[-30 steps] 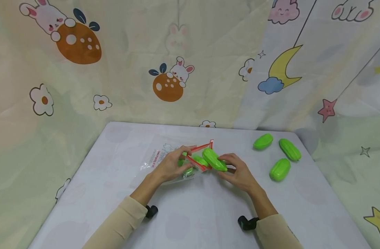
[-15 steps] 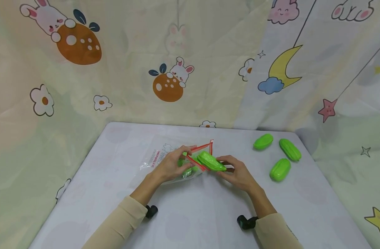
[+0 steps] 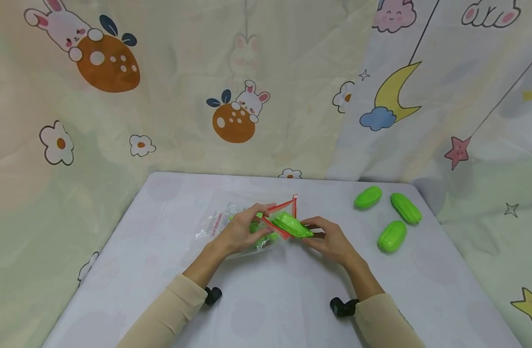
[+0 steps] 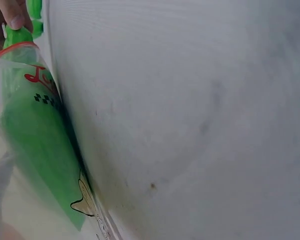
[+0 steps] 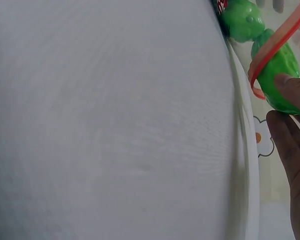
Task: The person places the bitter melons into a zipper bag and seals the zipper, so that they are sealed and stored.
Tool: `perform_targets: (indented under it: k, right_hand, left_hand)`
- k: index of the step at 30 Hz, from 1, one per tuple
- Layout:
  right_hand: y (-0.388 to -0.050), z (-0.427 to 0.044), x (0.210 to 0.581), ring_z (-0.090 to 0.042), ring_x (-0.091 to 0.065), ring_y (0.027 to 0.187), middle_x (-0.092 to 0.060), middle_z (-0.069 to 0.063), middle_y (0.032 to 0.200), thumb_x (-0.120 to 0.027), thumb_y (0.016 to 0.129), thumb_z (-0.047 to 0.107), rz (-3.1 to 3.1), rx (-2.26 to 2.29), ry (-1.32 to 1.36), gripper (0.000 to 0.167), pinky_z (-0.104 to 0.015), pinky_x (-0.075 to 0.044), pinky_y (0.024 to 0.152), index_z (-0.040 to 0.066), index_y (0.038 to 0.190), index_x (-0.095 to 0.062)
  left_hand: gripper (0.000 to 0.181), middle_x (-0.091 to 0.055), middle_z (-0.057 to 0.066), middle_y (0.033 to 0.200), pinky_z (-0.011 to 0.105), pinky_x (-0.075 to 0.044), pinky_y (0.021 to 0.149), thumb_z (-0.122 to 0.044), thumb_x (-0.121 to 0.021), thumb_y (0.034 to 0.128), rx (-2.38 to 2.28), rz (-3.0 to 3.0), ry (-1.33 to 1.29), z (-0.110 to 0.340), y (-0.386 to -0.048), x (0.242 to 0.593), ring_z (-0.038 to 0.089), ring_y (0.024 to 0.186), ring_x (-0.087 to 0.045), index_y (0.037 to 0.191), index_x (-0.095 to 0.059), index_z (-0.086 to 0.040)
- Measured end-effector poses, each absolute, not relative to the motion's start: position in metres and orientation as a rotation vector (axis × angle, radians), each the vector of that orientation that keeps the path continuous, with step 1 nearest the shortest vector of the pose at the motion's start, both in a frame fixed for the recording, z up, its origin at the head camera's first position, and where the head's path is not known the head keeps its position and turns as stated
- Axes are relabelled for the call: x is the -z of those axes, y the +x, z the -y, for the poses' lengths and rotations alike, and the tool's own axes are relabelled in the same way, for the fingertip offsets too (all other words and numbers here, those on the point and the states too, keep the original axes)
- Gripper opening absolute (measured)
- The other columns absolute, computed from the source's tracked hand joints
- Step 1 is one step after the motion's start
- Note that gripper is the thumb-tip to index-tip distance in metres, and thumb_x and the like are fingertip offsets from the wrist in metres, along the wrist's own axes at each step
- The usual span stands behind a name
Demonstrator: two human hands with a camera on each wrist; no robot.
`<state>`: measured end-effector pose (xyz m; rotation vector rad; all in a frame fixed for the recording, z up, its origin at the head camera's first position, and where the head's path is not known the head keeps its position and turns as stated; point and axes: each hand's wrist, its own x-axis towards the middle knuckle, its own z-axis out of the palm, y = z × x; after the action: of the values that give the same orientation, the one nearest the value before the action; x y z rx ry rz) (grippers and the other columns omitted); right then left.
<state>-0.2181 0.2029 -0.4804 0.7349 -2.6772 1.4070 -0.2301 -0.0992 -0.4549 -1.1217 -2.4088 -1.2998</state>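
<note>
My left hand (image 3: pixel 240 233) grips the open mouth of a clear zip bag (image 3: pixel 214 226) with a red-edged seal. Inside the bag lie green toy cucumbers, partly hidden by the plastic and my fingers; one cucumber (image 4: pixel 37 135) shows large through it in the left wrist view. With thumb and fingers, my right hand (image 3: pixel 331 240) pinches the near end of another cucumber (image 3: pixel 292 225). That cucumber's far end is inside the bag mouth, past the red seal (image 5: pixel 272 50), as the right wrist view also shows.
Three more green cucumbers lie loose at the table's back right: one at the back (image 3: pixel 368 197), one by the right edge (image 3: pixel 406 209), one nearer (image 3: pixel 391 237). The white-covered table (image 3: pixel 274 299) meets a printed cloth backdrop (image 3: pixel 174 106) behind.
My right hand has tipped the cucumber lower and moved it leftward, from above the bag's mouth to partly inside. The left hand keeps its grip on the bag, almost still.
</note>
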Motion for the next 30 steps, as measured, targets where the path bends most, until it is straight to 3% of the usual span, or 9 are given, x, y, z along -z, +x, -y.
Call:
perform_targets:
  k: [4, 12, 21, 30]
  right_hand:
    - [-0.220, -0.202, 0.480, -0.028, -0.066, 0.115, -0.067, -0.006, 0.126, -0.082, 0.085, 0.001, 2.693, -1.422, 0.726, 0.047, -0.038, -0.059, 0.092, 0.013, 0.128, -0.067]
    - [-0.223, -0.195, 0.480, -0.037, -0.063, 0.115, -0.062, -0.018, 0.126, -0.076, 0.086, -0.010, 2.665, -1.434, 0.746, 0.046, -0.049, -0.059, 0.090, 0.000, 0.129, -0.066]
    - [-0.224, -0.192, 0.479, -0.027, -0.066, 0.117, -0.066, -0.007, 0.126, -0.078, 0.089, -0.001, 2.681, -1.456, 0.744, 0.044, -0.037, -0.059, 0.092, 0.010, 0.130, -0.065]
    - [-0.229, -0.188, 0.480, -0.026, -0.067, 0.115, -0.067, -0.007, 0.127, -0.076, 0.091, 0.001, 2.730, -1.400, 0.742, 0.042, -0.036, -0.059, 0.092, 0.012, 0.130, -0.065]
  left_hand:
    - [0.036, -0.055, 0.006, 0.152, 0.034, -0.058, 0.090, -0.017, -0.079, 0.0924, 1.299, 2.418, -1.111, 0.099, -0.230, 0.454, 0.025, 0.107, -0.070, 0.117, -0.054, -0.007]
    - [0.036, -0.054, 0.004, 0.153, 0.036, -0.057, 0.096, -0.017, -0.077, 0.0941, 1.294, 2.401, -1.120, 0.098, -0.230, 0.455, 0.022, 0.126, -0.063, 0.121, -0.054, -0.008]
    - [0.032, -0.054, -0.002, 0.153, 0.033, -0.055, 0.099, -0.020, -0.075, 0.0958, 1.300, 2.420, -1.119, 0.096, -0.230, 0.458, 0.017, 0.133, -0.058, 0.118, -0.054, -0.009]
    - [0.032, -0.054, -0.004, 0.153, 0.032, -0.056, 0.095, -0.017, -0.075, 0.0957, 1.303, 2.408, -1.120, 0.096, -0.230, 0.459, 0.021, 0.117, -0.069, 0.118, -0.053, -0.009]
